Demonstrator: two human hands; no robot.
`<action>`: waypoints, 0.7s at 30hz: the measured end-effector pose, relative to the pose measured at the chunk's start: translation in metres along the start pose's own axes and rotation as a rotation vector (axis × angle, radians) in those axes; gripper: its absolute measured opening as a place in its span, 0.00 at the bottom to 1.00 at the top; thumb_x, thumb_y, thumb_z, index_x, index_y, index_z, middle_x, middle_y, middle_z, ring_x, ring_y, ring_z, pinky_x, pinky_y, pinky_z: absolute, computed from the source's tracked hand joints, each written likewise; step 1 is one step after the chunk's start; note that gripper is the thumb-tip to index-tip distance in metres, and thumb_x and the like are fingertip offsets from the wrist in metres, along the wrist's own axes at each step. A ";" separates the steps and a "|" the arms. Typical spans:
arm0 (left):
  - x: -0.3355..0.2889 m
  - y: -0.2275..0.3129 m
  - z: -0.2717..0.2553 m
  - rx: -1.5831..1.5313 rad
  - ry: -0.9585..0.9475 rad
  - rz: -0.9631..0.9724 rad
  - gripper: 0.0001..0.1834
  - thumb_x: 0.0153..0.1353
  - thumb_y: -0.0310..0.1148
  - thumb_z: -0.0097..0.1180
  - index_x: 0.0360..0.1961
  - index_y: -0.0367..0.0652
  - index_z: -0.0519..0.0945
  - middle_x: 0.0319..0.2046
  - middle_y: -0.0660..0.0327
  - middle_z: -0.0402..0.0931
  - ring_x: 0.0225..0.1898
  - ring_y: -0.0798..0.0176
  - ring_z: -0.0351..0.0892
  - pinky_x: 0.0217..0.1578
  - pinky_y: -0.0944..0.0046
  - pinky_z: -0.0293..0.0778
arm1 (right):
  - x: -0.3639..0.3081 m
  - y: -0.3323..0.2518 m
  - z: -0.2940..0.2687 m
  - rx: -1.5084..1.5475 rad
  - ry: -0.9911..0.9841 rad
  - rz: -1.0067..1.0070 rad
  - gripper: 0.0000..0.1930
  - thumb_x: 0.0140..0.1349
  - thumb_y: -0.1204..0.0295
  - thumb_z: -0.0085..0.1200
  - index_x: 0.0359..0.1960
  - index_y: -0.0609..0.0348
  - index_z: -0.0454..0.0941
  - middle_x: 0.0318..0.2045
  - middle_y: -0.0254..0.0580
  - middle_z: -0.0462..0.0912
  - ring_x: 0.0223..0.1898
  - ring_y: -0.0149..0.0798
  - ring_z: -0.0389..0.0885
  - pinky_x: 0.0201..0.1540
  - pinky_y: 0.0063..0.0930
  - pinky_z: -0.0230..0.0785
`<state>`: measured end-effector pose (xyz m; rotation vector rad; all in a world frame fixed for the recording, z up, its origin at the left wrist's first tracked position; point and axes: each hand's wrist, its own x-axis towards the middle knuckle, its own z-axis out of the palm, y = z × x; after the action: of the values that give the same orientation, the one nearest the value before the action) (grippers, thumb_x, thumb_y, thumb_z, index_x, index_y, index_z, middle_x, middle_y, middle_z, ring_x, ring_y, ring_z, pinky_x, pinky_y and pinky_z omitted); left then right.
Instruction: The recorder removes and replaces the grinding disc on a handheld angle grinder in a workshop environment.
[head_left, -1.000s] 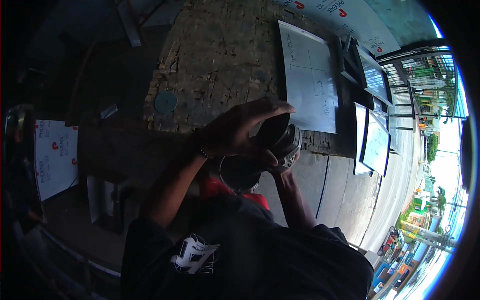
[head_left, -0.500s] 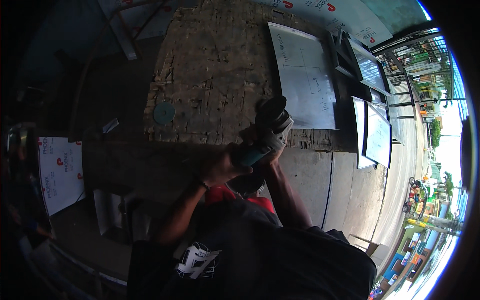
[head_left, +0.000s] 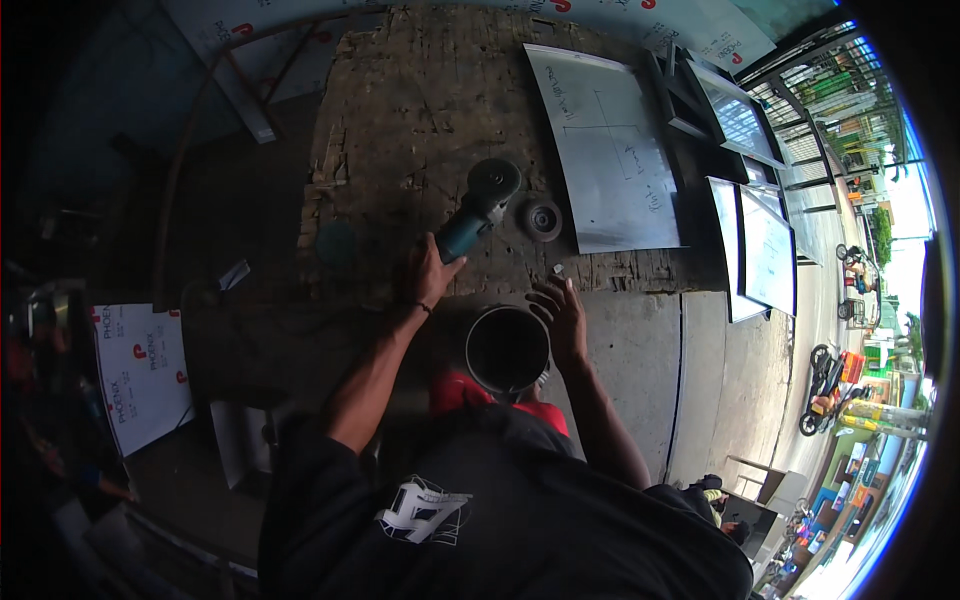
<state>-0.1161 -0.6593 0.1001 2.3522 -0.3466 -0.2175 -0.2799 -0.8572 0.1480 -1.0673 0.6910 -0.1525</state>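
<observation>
My left hand (head_left: 430, 275) is wrapped round the rear of a teal angle grinder (head_left: 468, 232), which lies at the near part of a worn wooden table (head_left: 420, 110), its head and dark disc pointing away. Just right of that head, a round dark grinding disc (head_left: 541, 218) with a hub in its middle rests on the wood. My right hand (head_left: 563, 315) is off the tool, fingers spread, by the table's near edge and a small pale piece (head_left: 558, 269). Below, in front of my body, is a dark round open-topped vessel or tube (head_left: 508, 312).
A green round disc (head_left: 336, 243) lies at the table's left. Sheet-metal panel with marker lines (head_left: 620, 215) lies on the right; metal trays (head_left: 735, 115) and more panels (head_left: 765, 255) sit beyond it. A wrapped white board (head_left: 140, 375) stands at left. Motorbikes (head_left: 828, 390) are outside.
The grinder went from both hands, near my body, to the tabletop further left, still in my left hand. My right hand let go and drew back. The dark disc now shows on the table.
</observation>
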 end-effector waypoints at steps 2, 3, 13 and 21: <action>0.012 -0.020 0.018 0.025 0.099 0.056 0.33 0.50 0.43 0.74 0.47 0.29 0.73 0.43 0.38 0.77 0.45 0.37 0.77 0.44 0.47 0.74 | -0.025 -0.003 -0.026 -0.164 0.077 -0.051 0.25 0.74 0.52 0.44 0.60 0.60 0.69 0.50 0.48 0.81 0.49 0.42 0.82 0.54 0.37 0.71; 0.017 -0.024 0.021 -0.004 0.112 0.064 0.35 0.49 0.43 0.74 0.48 0.29 0.72 0.44 0.37 0.75 0.47 0.37 0.76 0.46 0.46 0.73 | -0.036 -0.004 -0.037 -0.161 0.079 -0.055 0.25 0.74 0.52 0.44 0.60 0.60 0.69 0.50 0.48 0.81 0.49 0.42 0.82 0.54 0.37 0.71; 0.027 -0.028 0.061 0.153 0.309 0.179 0.41 0.46 0.46 0.76 0.55 0.31 0.71 0.49 0.41 0.72 0.51 0.39 0.72 0.49 0.44 0.72 | -0.087 -0.009 -0.102 -0.359 0.227 -0.111 0.20 0.70 0.60 0.53 0.55 0.62 0.74 0.49 0.46 0.80 0.46 0.39 0.83 0.48 0.32 0.73; -0.005 -0.003 0.029 0.397 0.337 0.042 0.50 0.47 0.56 0.72 0.63 0.34 0.66 0.52 0.44 0.71 0.54 0.41 0.70 0.54 0.46 0.69 | -0.031 -0.046 -0.146 -0.581 -0.097 -0.197 0.18 0.68 0.64 0.56 0.54 0.62 0.73 0.50 0.42 0.79 0.44 0.38 0.83 0.47 0.33 0.72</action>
<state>-0.1276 -0.6742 0.0776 2.7074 -0.2924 0.2935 -0.3807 -0.9765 0.1578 -1.6905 0.5514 -0.0681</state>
